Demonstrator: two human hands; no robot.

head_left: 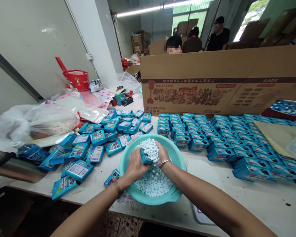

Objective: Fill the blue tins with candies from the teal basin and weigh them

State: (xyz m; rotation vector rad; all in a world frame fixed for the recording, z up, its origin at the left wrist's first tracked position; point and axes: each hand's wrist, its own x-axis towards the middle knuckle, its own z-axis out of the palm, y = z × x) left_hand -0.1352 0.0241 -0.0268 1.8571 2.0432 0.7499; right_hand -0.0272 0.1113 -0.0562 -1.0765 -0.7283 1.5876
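My left hand (136, 163) is closed round a small blue box (145, 158), tilted over a turquoise plastic bowl (180, 161). Small white and pale-blue candy-like pellets (155, 186) partly fill the bowl. My right hand (163, 154), a bracelet at its wrist, cups a heap of these pellets against the box's opening; its fingertips are buried among them. Left of the bowl lie many loose blue boxes (97, 137) in a jumbled pile. One more blue box (112, 177) lies close to the bowl's left side, partly behind my left forearm.
Stacked rows of blue boxes (219, 153) stand to the right. A white scale (203, 210) sits partly under my right forearm. Behind is a large cardboard carton (187, 70). Plastic bags (51, 120), a bottle (32, 152) and a metal flask (22, 168) crowd the left. Several people are beyond.
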